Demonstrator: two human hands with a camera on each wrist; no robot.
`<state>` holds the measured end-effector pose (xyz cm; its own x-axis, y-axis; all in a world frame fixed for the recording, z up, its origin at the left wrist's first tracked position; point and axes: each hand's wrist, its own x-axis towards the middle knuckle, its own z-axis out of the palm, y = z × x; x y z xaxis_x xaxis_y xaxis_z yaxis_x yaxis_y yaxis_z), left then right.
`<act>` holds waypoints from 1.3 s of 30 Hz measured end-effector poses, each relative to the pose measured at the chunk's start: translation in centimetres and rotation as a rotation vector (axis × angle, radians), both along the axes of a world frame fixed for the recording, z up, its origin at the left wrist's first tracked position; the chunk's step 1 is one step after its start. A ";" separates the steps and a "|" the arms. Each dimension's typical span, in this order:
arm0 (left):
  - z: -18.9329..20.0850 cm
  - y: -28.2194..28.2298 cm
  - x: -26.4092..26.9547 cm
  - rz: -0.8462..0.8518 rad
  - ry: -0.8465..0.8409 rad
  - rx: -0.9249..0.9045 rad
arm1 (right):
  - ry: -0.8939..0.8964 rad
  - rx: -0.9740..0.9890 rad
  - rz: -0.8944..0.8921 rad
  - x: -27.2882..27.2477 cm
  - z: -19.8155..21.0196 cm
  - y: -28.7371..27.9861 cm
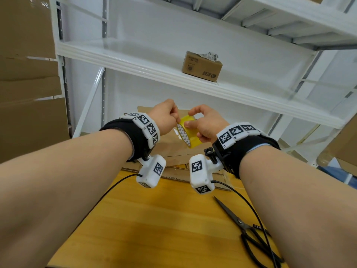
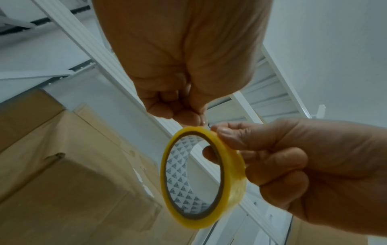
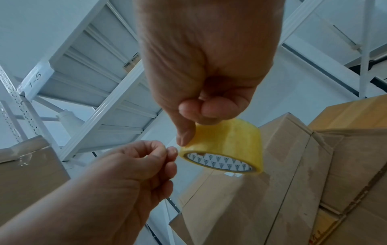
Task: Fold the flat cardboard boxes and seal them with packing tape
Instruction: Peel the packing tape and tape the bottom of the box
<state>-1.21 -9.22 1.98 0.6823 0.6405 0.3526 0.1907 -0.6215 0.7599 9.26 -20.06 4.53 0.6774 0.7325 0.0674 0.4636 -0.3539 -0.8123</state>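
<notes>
A yellow roll of packing tape [image 1: 188, 132] with a white patterned core is held up in the air above the table. My right hand [image 1: 193, 120] grips the tape roll [image 3: 226, 142], thumb on the outer band and fingers through the core. My left hand [image 1: 176, 118] has its fingers curled, and thumb and forefinger pinch at the roll's [image 2: 234, 174] top edge. Whether a loose tape end lies between those fingertips [image 3: 170, 151] I cannot tell. Flat brown cardboard [image 1: 173, 149] lies on the table's far side beneath both hands.
Black scissors [image 1: 237, 221] lie on the yellow wooden table [image 1: 154, 219] at the right, with black cables beside them. A white metal shelf [image 1: 154, 60] behind carries a small brown box [image 1: 201, 66]. Large cardboard sheets [image 1: 25, 113] stand at the left.
</notes>
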 end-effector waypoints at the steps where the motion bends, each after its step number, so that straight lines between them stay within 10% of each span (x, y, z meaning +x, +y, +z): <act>1: 0.0 0.0 0.0 -0.008 -0.039 -0.057 | -0.013 -0.006 0.000 0.1 0.0 0.0; 14: -0.2 0.7 0.0 -0.016 -0.087 -0.130 | -0.257 -0.220 0.167 0.5 -0.3 -0.4; 22: 1.1 1.3 0.4 -0.062 -0.107 -0.073 | -0.094 -0.073 0.177 1.0 -1.1 -0.3; 39: -0.2 1.9 0.6 -0.066 -0.161 -0.492 | -0.204 -0.052 0.065 2.6 -1.5 -0.1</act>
<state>-0.66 -7.32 1.80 0.6887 0.7143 0.1244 0.0195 -0.1897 0.9816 11.87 -20.12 2.99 0.6047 0.7805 0.1589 0.6395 -0.3569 -0.6809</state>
